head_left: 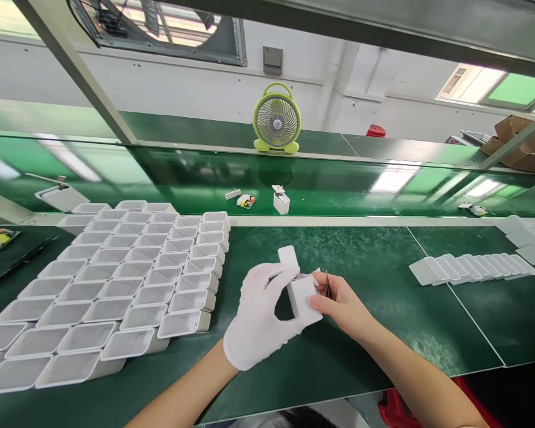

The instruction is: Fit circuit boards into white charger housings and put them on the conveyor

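My left hand [258, 315], in a white glove, grips a small white plastic case [304, 299] above the green bench mat. A white lid piece [289, 257] sticks up behind the glove's fingers. My bare right hand [339, 303] pinches the case's right side and also holds a thin dark tool [328, 285], perhaps tweezers, between its fingers. Both hands meet at the middle of the bench.
Several rows of empty white cases [116, 285] fill the left of the mat. A line of white lids [468, 267] lies at the right. A green conveyor [339, 184] carries a white case [281, 201] and small parts. A green fan [277, 120] stands behind.
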A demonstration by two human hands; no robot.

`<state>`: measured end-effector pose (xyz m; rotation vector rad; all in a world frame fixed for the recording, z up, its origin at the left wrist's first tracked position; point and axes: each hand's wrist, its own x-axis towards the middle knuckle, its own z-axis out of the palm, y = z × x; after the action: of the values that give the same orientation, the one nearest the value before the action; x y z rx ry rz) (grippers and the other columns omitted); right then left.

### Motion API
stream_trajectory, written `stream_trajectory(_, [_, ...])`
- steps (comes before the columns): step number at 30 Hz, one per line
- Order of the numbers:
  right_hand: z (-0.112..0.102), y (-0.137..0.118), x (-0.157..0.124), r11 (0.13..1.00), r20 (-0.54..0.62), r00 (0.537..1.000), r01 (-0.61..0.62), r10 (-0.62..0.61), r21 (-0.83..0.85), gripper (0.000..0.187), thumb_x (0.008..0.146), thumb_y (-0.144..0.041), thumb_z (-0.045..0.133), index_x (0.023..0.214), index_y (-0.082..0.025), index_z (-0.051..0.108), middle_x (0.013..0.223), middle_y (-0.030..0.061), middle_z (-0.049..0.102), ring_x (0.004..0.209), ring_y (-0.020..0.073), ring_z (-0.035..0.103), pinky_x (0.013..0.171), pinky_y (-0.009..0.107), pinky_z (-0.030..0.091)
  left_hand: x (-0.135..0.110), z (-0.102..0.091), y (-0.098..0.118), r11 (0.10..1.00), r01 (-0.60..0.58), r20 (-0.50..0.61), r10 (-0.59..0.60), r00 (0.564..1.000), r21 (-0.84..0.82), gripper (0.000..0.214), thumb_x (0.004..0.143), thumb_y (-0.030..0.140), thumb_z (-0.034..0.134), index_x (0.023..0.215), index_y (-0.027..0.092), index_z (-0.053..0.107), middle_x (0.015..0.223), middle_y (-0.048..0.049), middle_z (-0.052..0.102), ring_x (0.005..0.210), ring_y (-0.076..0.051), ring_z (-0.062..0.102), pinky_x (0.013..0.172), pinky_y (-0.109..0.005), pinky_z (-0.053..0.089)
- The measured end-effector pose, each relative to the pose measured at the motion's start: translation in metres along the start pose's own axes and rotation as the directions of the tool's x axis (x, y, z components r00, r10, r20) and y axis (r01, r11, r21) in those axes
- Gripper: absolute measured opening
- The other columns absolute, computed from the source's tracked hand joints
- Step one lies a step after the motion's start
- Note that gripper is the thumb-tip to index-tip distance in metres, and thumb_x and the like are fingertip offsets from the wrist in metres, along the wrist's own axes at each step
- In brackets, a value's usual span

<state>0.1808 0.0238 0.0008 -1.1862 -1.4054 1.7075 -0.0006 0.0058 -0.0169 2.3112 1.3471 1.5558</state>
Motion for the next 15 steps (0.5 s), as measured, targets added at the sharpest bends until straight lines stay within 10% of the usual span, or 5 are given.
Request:
stream_trajectory(8, [0.0,-0.005,0.003,0.994,0.041,0.998,-0.036,0.041,-0.108,0.064,0.071,-0.081,0.068,0.065,-0.022,0.043,0.06,-0.0087,0.029,0.055,0.0078,0.021,0.051,0.027,0.017,-0.001,-0.004,0.001,0.945,0.301,0.147,-0.282,0.948,-0.129,0.05,0.06,0.031,0.088,0.105,0.019,0.07,0.096,-0.0072,0.073,0.09,-0.027,0.069,0.08,-0.042,0.057])
stream_trajectory(15, [-0.015,-0.008,0.002,0.942,0.02,0.996,0.083,-0.081,-0.326,0.043,0.077,-0.06,0.076,0.085,-0.02,0.061,0.058,-0.0111,0.025,0.054,0.0084,0.02,0.054,0.028,0.018,0.02,-0.015,0.004,0.31,0.846,0.51,-0.689,0.515,-0.434,0.034,0.063,0.032,0.079,0.093,0.017,0.073,0.08,-0.0025,0.073,0.077,-0.021,0.067,0.071,-0.033,0.054])
